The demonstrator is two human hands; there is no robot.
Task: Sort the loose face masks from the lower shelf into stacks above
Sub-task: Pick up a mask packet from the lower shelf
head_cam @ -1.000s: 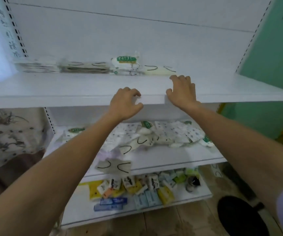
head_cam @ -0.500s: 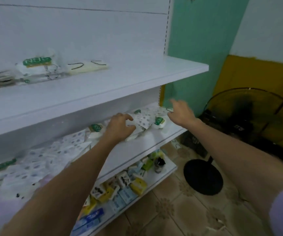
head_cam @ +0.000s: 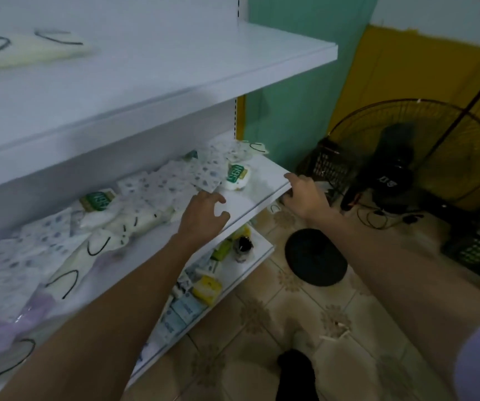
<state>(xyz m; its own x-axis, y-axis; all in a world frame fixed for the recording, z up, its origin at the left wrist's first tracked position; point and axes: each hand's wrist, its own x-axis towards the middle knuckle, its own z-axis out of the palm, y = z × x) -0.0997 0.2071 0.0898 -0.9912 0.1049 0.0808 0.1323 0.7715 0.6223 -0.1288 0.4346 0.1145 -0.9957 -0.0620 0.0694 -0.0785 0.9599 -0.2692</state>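
Loose face masks (head_cam: 157, 192), white, patterned and cream with black ear loops, lie in a heap along the lower shelf (head_cam: 250, 198). Two packets with green labels sit among them, one at the right end (head_cam: 237, 176), one further left (head_cam: 98, 199). A cream stack of masks (head_cam: 30, 52) lies on the upper shelf (head_cam: 175, 68). My left hand (head_cam: 204, 215) hovers over the lower shelf's front part with loosely curled fingers, holding nothing. My right hand (head_cam: 305, 195) is at the shelf's right front corner, thumb on the edge, fingers hidden beneath.
A bottom shelf (head_cam: 259, 256) carries several small boxes and a jar. A standing fan (head_cam: 406, 157) with a round black base (head_cam: 315, 257) and a black crate (head_cam: 328, 163) stand on the tiled floor to the right. A mask (head_cam: 275, 208) lies on the floor.
Both hands came down from the upper shelf's edge to the lower shelf. The view swung right, and my right hand slid to the shelf's right front corner.
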